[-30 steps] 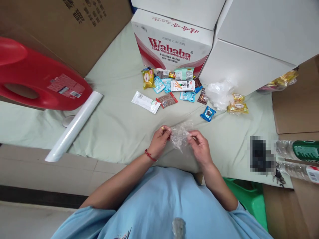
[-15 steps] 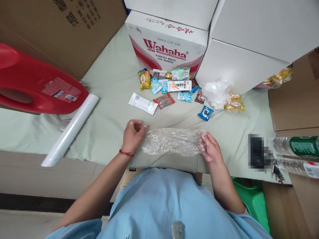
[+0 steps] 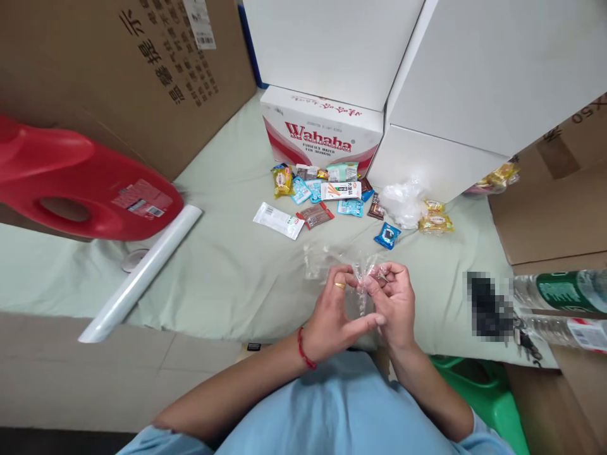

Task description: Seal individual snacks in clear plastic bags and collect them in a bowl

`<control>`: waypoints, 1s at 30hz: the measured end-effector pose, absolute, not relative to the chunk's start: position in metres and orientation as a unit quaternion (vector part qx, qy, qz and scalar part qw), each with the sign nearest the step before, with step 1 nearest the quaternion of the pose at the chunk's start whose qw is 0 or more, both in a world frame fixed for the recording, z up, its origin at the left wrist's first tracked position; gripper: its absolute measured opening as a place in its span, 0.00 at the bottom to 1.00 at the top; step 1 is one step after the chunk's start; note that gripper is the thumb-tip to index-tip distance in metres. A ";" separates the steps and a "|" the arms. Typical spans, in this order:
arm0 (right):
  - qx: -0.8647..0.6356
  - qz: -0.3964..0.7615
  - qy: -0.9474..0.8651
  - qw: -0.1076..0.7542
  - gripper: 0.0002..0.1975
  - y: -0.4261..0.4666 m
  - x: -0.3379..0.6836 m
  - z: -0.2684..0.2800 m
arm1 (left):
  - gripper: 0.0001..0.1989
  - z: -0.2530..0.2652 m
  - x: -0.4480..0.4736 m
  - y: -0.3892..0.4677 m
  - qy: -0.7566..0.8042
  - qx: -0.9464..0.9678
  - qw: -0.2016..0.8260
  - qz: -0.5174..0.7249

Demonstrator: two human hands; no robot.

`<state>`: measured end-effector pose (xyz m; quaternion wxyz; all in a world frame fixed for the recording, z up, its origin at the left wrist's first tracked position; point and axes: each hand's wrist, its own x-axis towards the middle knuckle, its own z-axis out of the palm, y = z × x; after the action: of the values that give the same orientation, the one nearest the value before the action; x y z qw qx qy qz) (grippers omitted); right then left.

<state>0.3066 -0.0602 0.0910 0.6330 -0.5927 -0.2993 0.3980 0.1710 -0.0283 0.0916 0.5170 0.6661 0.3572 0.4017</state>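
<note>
A crumpled clear plastic bag (image 3: pixel 364 260) is gathered between my two hands, close to the table's front edge. My right hand (image 3: pixel 394 306) pinches the bag between thumb and fingers. Against the bag's left side, my left hand (image 3: pixel 332 319) has its fingers curled onto the film, its thumb stretched across to the right hand. Beyond the hands lie a blue snack packet (image 3: pixel 387 236), a brown and red packet (image 3: pixel 315 216) and a long white packet (image 3: pixel 278 221). A white packet with stick snacks (image 3: pixel 341 191) rests among several small snacks.
A red jug (image 3: pixel 95 183) and a white roll (image 3: pixel 142 272) are on the left. White boxes and a Wahaba-style printed carton (image 3: pixel 322 136) stand behind the snacks. A bundled white plastic bag (image 3: pixel 403 203) and yellow packets (image 3: pixel 435 222) sit right; two bottles (image 3: pixel 564 291) lie at far right.
My left hand has moved right to meet the right hand. The bag, stretched out flat before, is now bunched between them. The view has shifted, showing more of the boxes.
</note>
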 end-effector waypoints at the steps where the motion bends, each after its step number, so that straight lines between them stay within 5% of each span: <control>1: -0.598 0.386 -0.317 0.627 0.16 -0.060 0.305 0.093 | 0.18 0.090 0.171 -0.028 0.365 0.658 0.516 0.410; 4: -0.602 0.393 -0.356 0.597 0.14 -0.059 0.307 0.102 | 0.08 0.085 0.160 -0.022 0.365 0.618 0.545 0.434; 12: -0.557 0.568 -0.437 0.418 0.15 -0.047 0.344 0.151 | 0.17 0.091 0.109 0.010 0.406 0.377 0.687 0.470; 15: -0.554 0.541 -0.412 0.480 0.17 -0.032 0.352 0.157 | 0.18 0.099 0.106 0.012 0.405 0.366 0.688 0.477; 21: -0.562 0.301 -0.307 0.707 0.18 -0.035 0.330 0.111 | 0.20 0.106 0.114 0.012 0.422 0.290 0.670 0.537; 25: -0.590 0.368 -0.349 0.629 0.29 -0.062 0.289 0.070 | 0.20 0.102 0.123 0.007 0.428 0.268 0.656 0.561; 30: -0.654 0.299 -0.416 0.557 0.16 -0.060 0.268 0.059 | 0.20 0.108 0.115 0.010 0.406 0.340 0.706 0.469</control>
<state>0.2684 -0.0596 0.0585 0.5569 -0.6536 -0.4161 0.2991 0.1153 0.0098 0.1081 0.7065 0.3404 0.4057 0.4695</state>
